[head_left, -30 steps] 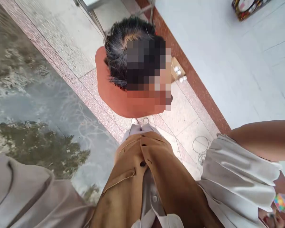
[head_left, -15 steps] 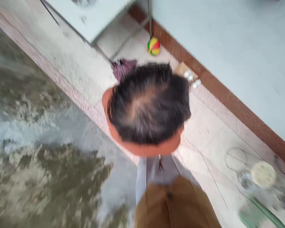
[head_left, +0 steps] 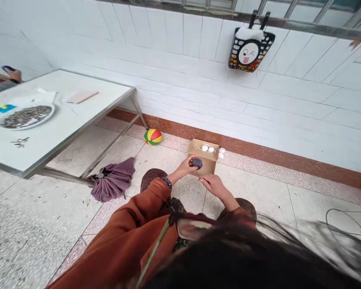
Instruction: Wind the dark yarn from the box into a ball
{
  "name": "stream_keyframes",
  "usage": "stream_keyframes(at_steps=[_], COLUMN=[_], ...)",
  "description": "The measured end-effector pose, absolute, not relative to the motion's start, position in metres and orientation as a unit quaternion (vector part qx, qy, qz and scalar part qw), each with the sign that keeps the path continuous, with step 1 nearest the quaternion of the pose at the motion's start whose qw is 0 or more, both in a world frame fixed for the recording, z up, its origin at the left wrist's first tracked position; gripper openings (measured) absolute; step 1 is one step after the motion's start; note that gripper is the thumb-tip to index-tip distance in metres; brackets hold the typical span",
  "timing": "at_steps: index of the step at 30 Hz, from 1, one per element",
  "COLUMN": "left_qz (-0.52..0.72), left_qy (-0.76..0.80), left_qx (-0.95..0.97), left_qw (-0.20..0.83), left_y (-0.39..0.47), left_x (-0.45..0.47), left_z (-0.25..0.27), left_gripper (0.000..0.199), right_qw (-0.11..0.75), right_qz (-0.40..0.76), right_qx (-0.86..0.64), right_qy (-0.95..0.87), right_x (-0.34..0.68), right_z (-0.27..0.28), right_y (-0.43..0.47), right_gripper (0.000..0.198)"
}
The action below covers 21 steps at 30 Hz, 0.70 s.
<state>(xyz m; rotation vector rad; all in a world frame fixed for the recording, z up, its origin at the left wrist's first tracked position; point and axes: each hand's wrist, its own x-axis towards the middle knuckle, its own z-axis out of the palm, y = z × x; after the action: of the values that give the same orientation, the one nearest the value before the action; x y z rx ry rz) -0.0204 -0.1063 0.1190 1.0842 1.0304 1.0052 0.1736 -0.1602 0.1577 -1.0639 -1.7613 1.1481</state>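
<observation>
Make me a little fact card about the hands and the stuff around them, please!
Left hand: holds a round dark-purple ball
Right hand: pinches a thin dark strand
Near the hands: open brown cardboard box with small round white balls
Floor: red, yellow and green striped ball
Hanging: black patterned bag with a winking face

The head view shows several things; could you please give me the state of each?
Dark ball: held in the left hand
Thin strand: reaches from the ball to the right hand
Cardboard box: open
White balls: some in the box, others beside it
Striped ball: resting on the floor
Purple cloth: gathered in folds
Plate: heaped with small dark pieces
Patterned bag: hanging
</observation>
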Motion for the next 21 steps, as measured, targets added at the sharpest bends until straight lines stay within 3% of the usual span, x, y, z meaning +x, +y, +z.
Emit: stream_keyframes(at_steps=[4, 8, 15, 21], left_qz=[0.404, 0.369, 0.422, 0.46], left_qy=[0.38, 0.261, 0.255, 0.258], left_qx=[0.573, 0.601, 0.498, 0.43], left_qw=[0.603, 0.659, 0.713, 0.733], left_y=[-0.084, -0.08, -0.085, -0.086], left_x=[-0.025, -0.021, -0.011, -0.015], left_z=[0.104, 0.113, 0.11, 0.104], left_gripper=[0.095, 0.101, 0.078, 0.065], right_qw=[0.42, 0.473, 0.418, 0.393], right_qz=[0.357, 0.373, 0.376, 0.327], right_qx=[-0.398, -0.433, -0.468, -0.454], right_qy=[-0.733, -0.671, -0.682, -0.729], right_x=[0.189, 0.192, 0.181, 0.185], right_z=[0.16, 0.146, 0.085, 0.092], right_y=[-0.095, -0.058, -0.087, -0.09], right_gripper=[0.028, 0.025, 0.025, 0.028])
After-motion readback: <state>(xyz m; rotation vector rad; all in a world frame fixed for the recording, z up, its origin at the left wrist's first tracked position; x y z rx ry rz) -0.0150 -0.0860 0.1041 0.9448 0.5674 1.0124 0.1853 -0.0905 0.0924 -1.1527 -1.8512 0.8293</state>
